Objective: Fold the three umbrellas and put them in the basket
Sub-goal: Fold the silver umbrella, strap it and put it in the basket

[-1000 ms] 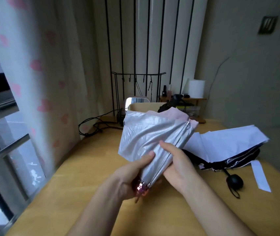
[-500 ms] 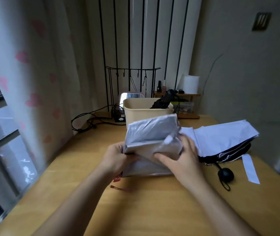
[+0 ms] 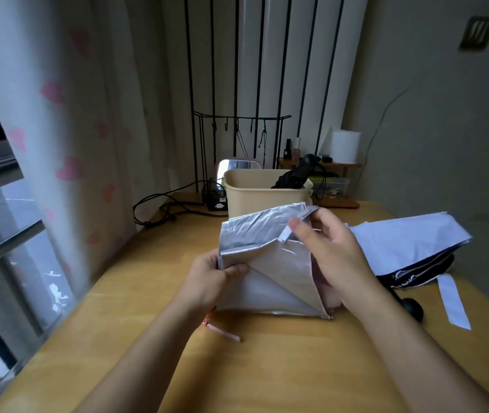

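The left hand (image 3: 210, 278) is pinching the silver umbrella (image 3: 267, 263) while the right hand (image 3: 329, 251) is grasping its strap (image 3: 285, 234) above.

Three umbrellas: silver (image 3: 267, 254), white (image 3: 410, 245), black (image 3: 294, 177); one basket (image 3: 255, 198); two hands.

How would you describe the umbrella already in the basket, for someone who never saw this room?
Find the beige basket at the wooden table's far edge. The black umbrella stands tilted inside it, the only one folded.
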